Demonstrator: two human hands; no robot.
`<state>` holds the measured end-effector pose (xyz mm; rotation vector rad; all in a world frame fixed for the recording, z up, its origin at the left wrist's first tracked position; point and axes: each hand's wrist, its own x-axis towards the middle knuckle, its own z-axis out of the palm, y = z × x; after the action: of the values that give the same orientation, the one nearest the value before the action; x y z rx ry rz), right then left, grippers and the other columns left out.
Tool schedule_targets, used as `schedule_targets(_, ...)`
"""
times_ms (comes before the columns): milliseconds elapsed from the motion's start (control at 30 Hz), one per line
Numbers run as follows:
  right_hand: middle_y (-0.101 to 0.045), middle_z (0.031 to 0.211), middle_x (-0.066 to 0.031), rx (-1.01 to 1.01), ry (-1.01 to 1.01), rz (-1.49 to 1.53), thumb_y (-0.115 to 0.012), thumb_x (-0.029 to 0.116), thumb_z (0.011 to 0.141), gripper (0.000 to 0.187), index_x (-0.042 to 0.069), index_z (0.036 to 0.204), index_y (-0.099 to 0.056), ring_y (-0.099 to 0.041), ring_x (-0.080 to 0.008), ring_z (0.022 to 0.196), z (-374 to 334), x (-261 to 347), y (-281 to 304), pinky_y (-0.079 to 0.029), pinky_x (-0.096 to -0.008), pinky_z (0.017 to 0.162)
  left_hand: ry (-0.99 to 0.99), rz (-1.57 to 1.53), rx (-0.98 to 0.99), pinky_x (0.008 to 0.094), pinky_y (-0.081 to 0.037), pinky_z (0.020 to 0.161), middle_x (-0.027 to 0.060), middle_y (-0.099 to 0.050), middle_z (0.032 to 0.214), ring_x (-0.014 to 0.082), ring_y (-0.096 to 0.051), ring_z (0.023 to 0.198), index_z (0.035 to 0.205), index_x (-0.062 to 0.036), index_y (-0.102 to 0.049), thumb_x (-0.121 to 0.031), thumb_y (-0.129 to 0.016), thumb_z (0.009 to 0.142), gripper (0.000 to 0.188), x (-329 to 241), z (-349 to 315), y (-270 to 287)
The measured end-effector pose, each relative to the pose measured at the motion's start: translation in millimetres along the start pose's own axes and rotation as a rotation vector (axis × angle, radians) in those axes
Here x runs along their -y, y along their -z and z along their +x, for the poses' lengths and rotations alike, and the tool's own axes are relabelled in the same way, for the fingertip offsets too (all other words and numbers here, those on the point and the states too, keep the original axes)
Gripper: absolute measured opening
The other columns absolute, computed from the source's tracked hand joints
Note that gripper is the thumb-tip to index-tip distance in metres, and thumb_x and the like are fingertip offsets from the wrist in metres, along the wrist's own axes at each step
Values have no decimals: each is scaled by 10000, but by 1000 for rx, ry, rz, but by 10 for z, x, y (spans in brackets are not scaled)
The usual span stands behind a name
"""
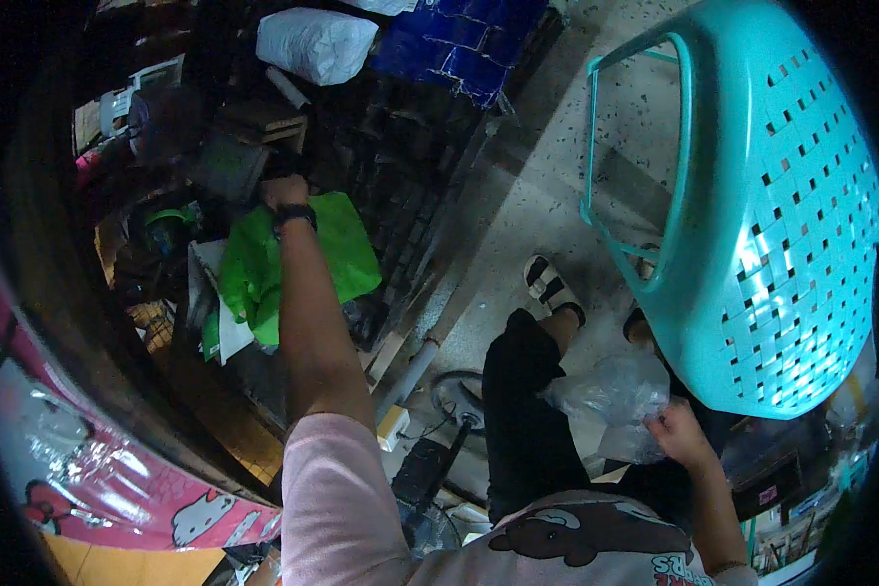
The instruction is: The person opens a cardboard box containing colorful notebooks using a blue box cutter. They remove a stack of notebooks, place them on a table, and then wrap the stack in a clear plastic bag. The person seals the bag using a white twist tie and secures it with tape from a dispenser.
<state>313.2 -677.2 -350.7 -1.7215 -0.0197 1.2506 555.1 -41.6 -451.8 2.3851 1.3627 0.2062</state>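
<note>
My left arm stretches out over a dark, cluttered shelf, a dark band on its wrist. At its end my left hand (285, 191) is closed at a dark object beside a small wooden box (262, 121); shadow hides what is in the fingers. Just under the wrist lies a bright green bag (347, 249), draped partly over white papers (230, 332). Low on the right, my right hand (682, 434) pinches a crumpled clear plastic bag (610, 391), which hangs in front of my legs.
A turquoise plastic chair (723, 146) with a woven-pattern back stands close on the right. Far off are a white sack (317, 45) and a blue covering (464, 44). A pink printed sheet (78, 449) curves along the left. A round dark base (456, 396) stands beside my leg.
</note>
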Motion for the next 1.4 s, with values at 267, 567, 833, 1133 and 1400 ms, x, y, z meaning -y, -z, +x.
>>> schedule_targets(267, -547, 861, -168, -37, -81, -6, -559, 36, 734, 168, -9, 894, -532, -523, -318, 858, 122, -27, -58, -404, -364, 759, 517, -1283, 30, 355, -417, 830, 145, -543, 1092, 271, -531, 972, 1144, 8, -454, -366, -621, 708, 598, 319, 647, -235)
schedule_targets(567, -550, 1038, -151, -2, -216, 75, -548, 32, 753, 273, 5, 1025, -539, -510, -281, 986, 97, 275, 19, -378, -344, 864, 113, 221, 1, 366, -344, 949, 162, -484, 1153, 307, -482, 1037, 1137, 29, -399, -495, -715, 597, 816, 168, 461, -217)
schedule_targets(833, -581, 981, -132, -96, -120, 273, -533, -4, 750, 292, 2, 1042, -538, -536, -256, 952, -19, 59, 31, -390, -314, 848, 360, -362, -280, 434, -416, 833, 144, -489, 1143, 297, -501, 1008, 1148, -14, -434, -493, -776, 525, 857, 243, 453, -418)
schedule_targets(1133, -592, 880, -133, -75, -55, 182, -529, -10, 745, 224, -6, 967, -557, -578, -216, 804, -125, 630, 112, -438, -308, 744, -61, 101, -306, 368, -471, 718, 195, -555, 1008, 306, -551, 881, 1060, 75, -469, -461, -788, 519, 826, -285, 75, 106)
schedule_targets(1400, -567, 810, -146, -167, 107, 152, -533, 13, 739, 192, -16, 928, -548, -570, -267, 734, -356, 731, 81, -445, -316, 677, 71, -457, -141, 357, -452, 674, 146, -558, 959, 227, -533, 849, 994, 77, -502, -402, -819, 509, 751, -729, -1253, 778)
